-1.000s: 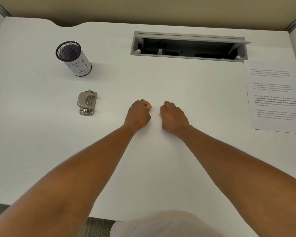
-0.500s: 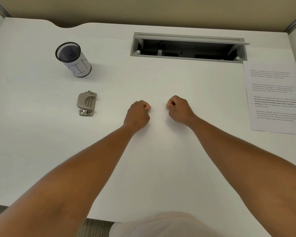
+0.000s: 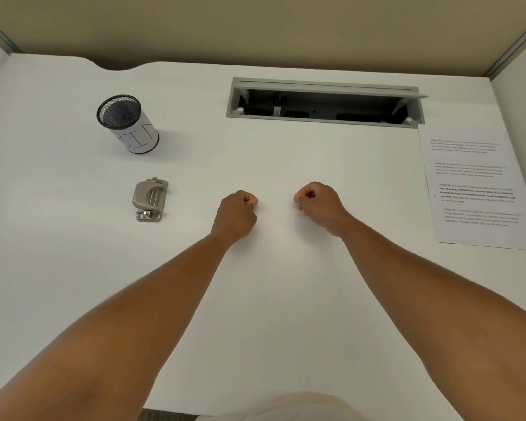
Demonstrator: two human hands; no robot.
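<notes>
My left hand (image 3: pixel 237 214) and my right hand (image 3: pixel 321 207) rest on the white desk (image 3: pixel 271 299) as fists, a short gap between them, and neither holds anything. A grey metal hole punch (image 3: pixel 150 199) lies left of my left hand. Farther back on the left stands a black mesh cup (image 3: pixel 127 124) wrapped in white paper with "BIN" written on it. A printed paper sheet (image 3: pixel 474 186) lies flat at the right edge, to the right of my right hand.
An open grey cable tray (image 3: pixel 325 101) is recessed into the desk at the back. Beige partition walls (image 3: pixel 255 28) close off the back and sides. The desk's front edge runs just above my lap at the bottom.
My right fist has moved right and slightly away from me, widening the gap between the two fists. My left fist stayed where it was.
</notes>
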